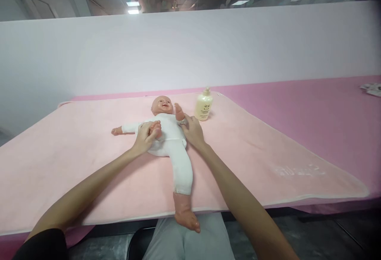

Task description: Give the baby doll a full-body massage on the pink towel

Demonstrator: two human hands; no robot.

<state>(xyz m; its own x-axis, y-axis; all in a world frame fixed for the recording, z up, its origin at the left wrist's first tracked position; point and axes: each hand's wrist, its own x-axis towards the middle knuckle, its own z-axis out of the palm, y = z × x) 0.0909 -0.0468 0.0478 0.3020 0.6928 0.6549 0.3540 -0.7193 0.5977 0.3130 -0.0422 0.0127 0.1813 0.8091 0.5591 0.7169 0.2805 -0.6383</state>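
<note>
A baby doll (171, 127) in a white cloth body lies on its back, its head pointing away from me. My left hand (145, 137) is closed round one of its feet (155, 128), with that leg folded up over the belly. The other leg (181, 166) stretches toward me, its foot hanging past the table edge. With my right hand (193, 131) I grip the doll's raised arm near the wrist, below its small hand (179, 112). Its other arm (127, 128) lies out to the left. Just beyond my right hand stands a pale yellow pump bottle (204, 105).
A light pink blanket (238, 160) lies under the doll, over a darker pink table cover (297, 121). A white wall panel (190, 49) with glass above it rises behind the table. Patterned white cloth (372, 89) lies at the far right.
</note>
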